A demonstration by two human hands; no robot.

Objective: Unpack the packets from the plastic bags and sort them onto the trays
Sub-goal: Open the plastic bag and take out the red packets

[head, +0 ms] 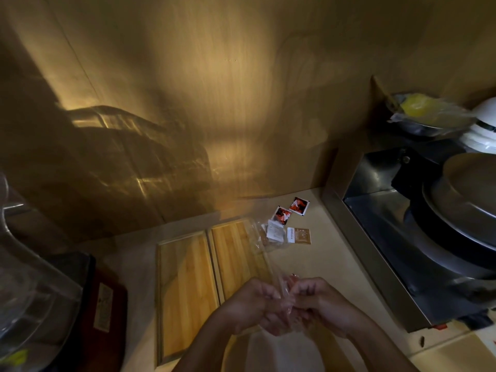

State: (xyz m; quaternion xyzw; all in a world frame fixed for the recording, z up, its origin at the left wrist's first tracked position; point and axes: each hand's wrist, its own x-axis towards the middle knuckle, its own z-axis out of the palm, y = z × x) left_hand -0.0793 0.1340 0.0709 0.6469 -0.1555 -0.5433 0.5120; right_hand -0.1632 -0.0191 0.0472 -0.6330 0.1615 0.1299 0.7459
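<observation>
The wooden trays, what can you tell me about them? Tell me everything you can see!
The two wooden trays lie flat on the pale counter, side by side, long edges together. They look like light, striped bambook with thin raised rims. No packets lie on their bare wood yet. A crinkly clear plastic bag overlaps the right tray's far corner, and the left hand hovers above its near end.

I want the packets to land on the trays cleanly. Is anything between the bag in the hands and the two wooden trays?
Nothing visible. The left hand and right hand hold the plastic bag right beside the bare trays.
</observation>
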